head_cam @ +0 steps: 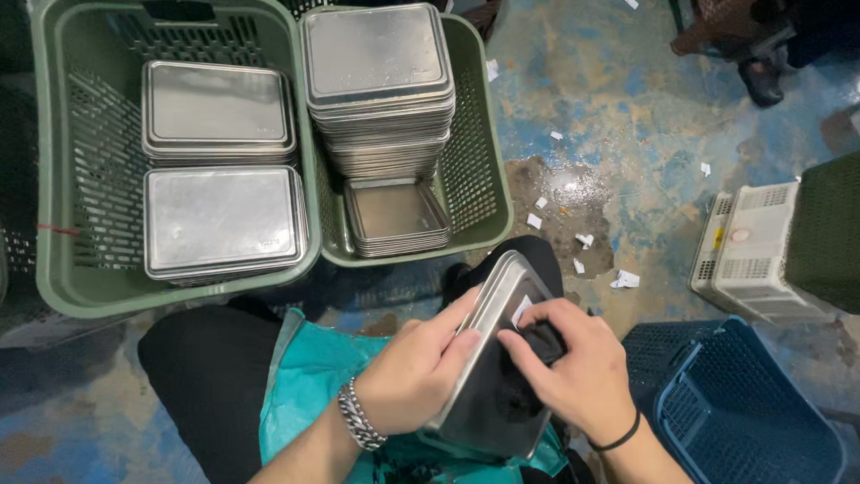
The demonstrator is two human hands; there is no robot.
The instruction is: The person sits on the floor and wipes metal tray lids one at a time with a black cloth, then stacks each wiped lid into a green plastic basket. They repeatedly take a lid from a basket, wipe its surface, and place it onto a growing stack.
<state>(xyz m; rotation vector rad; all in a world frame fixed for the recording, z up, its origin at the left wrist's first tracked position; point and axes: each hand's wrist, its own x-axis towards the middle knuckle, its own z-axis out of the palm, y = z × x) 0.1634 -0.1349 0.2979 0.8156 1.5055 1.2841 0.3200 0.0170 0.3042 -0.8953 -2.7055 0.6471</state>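
A rectangular steel tray (pixel 488 394) stands tilted over my lap. My left hand (pixel 417 363) grips its left rim; a metal chain bracelet is on that wrist. My right hand (pixel 569 363) presses a dark cloth (pixel 546 341) against the tray's inner face, beside a small white sticker (pixel 521 309). A thin black band circles my right wrist. A teal apron (pixel 309 376) covers my lap under the tray.
Two green plastic baskets sit ahead: the left basket (pixel 54 179) holds two stacks of upside-down steel trays, the right basket (pixel 488 170) a tall stack and a low one. A blue crate (pixel 743 412) and a white crate (pixel 752 260) lie right. Paper scraps dot the wet floor.
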